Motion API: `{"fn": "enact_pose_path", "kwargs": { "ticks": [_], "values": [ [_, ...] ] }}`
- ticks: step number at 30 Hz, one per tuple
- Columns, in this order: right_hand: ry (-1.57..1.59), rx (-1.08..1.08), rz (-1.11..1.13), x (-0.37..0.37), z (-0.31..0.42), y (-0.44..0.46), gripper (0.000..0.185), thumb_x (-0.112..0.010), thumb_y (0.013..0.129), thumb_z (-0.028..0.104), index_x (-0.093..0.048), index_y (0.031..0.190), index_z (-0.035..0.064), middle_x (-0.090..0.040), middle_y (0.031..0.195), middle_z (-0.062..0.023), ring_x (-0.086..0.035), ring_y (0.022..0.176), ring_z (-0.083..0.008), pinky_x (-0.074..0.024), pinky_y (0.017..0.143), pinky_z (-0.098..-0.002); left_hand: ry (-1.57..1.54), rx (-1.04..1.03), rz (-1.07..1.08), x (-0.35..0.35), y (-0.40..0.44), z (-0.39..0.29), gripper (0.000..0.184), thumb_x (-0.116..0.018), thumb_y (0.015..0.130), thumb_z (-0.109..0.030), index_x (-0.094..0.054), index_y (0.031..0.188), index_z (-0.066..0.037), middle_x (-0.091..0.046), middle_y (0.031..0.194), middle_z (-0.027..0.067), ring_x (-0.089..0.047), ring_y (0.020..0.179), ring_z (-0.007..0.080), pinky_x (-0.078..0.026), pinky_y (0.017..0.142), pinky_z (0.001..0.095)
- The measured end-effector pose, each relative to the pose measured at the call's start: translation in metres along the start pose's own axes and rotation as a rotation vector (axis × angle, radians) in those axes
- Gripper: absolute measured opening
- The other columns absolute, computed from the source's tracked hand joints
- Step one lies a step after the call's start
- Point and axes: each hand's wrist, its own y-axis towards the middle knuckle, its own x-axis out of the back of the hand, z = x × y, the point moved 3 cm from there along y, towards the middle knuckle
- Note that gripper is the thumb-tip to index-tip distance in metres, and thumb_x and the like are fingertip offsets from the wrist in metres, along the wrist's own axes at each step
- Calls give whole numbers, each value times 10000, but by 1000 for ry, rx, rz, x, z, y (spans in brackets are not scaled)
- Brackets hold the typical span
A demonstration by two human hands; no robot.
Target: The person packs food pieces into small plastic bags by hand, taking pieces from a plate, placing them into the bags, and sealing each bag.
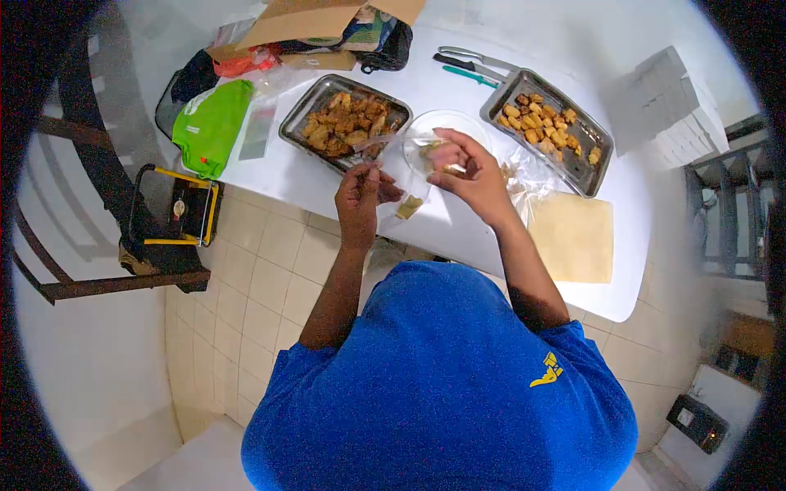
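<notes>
A bright green bag (214,127) lies at the table's left end, with an open cardboard box (299,23) behind and to the right of it. Next comes a metal tray (286,131) of browned, fried-looking food pieces (348,123), lying flat on the table (491,233). In front of this tray's right part, the left hand (362,200) has its fingers bent and drawn together, seemingly pinching clear thin plastic (401,176). The plastic spans the gap to the other hand, and a small yellowish-green piece (408,208) shows at its lower end. The right hand (471,173) curls over a round white plate (449,121), thumb and fingers brought close together at the plastic; their exact grip is blurred. Behind and to the right lie knives (475,65), near a second metal tray (588,180) holding golden chunks (544,123). Crumpled clear wrap (528,180) lies against this tray's near side, just above a tan square sheet (573,241). White boxes (667,106) are stacked at the far right.
</notes>
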Motion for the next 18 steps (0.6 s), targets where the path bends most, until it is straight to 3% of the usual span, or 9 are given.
{"fn": "enact_pose_path", "kwargs": {
  "ticks": [1,5,14,18],
  "values": [
    [100,-95,-15,-2,0,-3,443,-657,737,-62,-530,1153,25,-598,916,-38,-575,827,-105,-478,799,-241,7,12,-4,-1,-1,0,228,-484,930,-169,-497,1094,-11,-588,823,92,-626,692,182,-553,627,327],
    [83,-166,10,-1,-21,-7,329,-643,761,-45,-568,1076,13,-614,890,-39,-582,836,-102,-480,783,-239,33,38,39,4,-6,4,248,-469,937,-194,-478,1126,-34,-588,823,100,-633,686,191,-555,630,330],
    [158,-129,8,-4,-45,-12,177,-624,796,-2,-606,971,-11,-595,847,-49,-582,724,-110,-505,643,-237,-34,65,1,13,-13,10,232,-423,952,-188,-481,1116,-34,-602,855,116,-637,704,215,-553,666,353],
    [121,-17,53,-3,-38,-9,80,-584,791,-34,-626,859,-27,-540,840,-67,-568,709,-127,-511,596,-236,-91,36,1,21,-10,19,253,-520,899,-234,-495,1058,-40,-591,847,110,-634,735,260,-566,629,414]
  ]
}}
